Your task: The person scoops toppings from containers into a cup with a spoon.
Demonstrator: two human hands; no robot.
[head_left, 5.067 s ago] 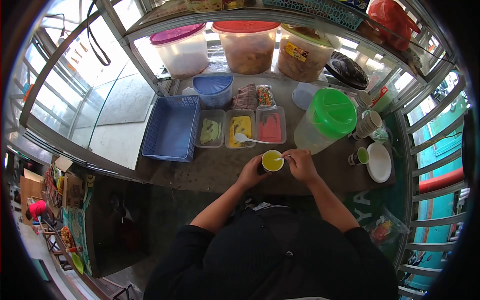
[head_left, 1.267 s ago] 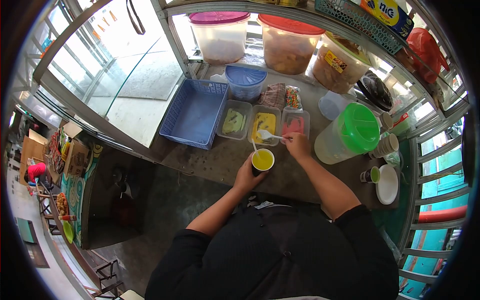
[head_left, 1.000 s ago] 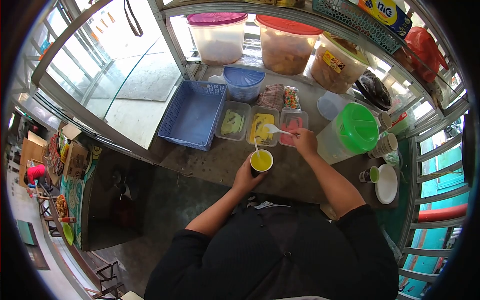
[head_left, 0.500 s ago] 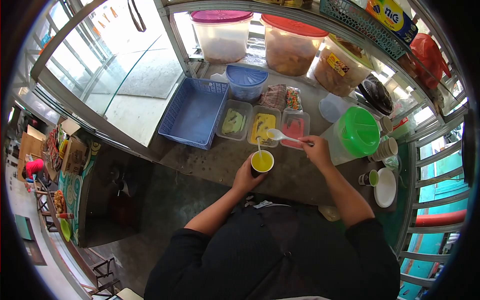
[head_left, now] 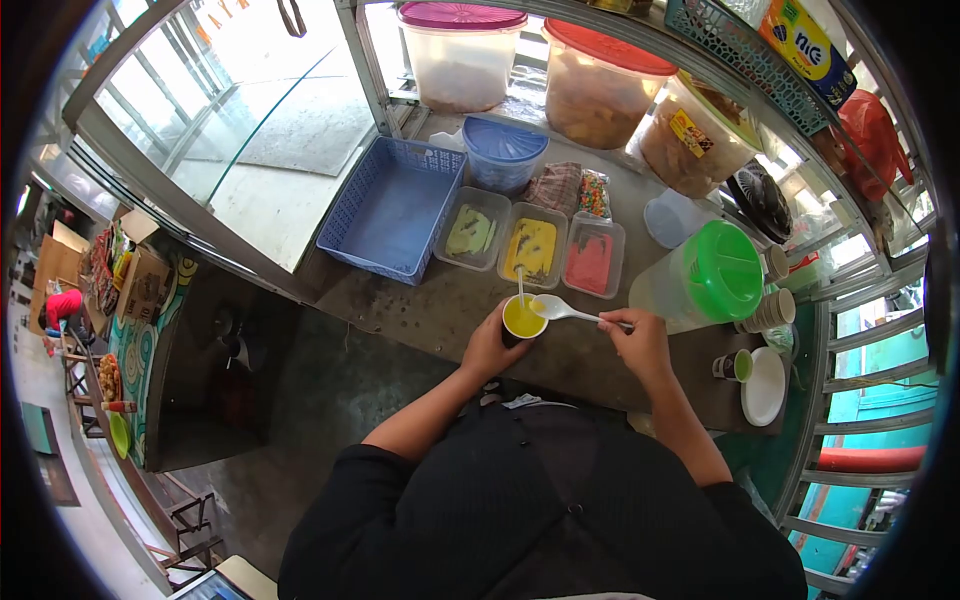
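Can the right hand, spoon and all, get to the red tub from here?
Probably yes. The right hand holds the white spoon at the cup, and the red tub sits open just beyond it, nothing between. The green-lidded jug stands off to the side of that path.

"nic" on yellow box

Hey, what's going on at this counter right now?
A person stands at a stall counter. The left hand holds a cup of yellow liquid with a thin stick standing in it. The right hand grips a white spoon by the handle, its bowl at the cup's rim. Behind the cup sit three open tubs: green, yellow and red.
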